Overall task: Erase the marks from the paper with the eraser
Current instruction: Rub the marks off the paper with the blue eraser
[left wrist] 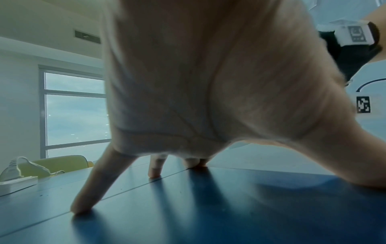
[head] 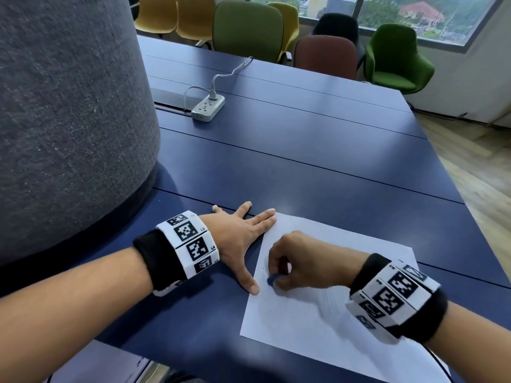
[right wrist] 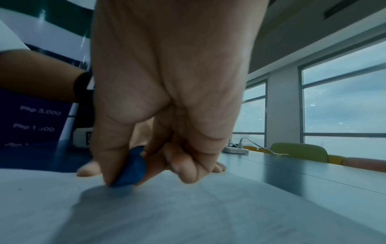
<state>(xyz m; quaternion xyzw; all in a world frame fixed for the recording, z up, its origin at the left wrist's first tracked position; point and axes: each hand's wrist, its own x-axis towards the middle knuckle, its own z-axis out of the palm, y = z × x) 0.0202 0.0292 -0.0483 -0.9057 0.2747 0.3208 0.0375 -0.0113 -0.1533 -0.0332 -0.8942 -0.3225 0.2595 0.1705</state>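
Note:
A white sheet of paper lies on the dark blue table in front of me. My right hand pinches a small blue eraser between thumb and fingers and presses it on the paper near its left edge; the right wrist view shows the eraser touching the paper. Faint pencil marks show just left of the eraser. My left hand lies spread with straight fingers, its thumb at the paper's left edge and fingertips at the top left corner. From its wrist camera, the left hand stands on its fingertips.
A white power strip with a plugged cable sits further back on the table. A large grey felt-covered column rises at the left. Green, yellow and brown chairs line the table's far side. The table's right edge drops to a wooden floor.

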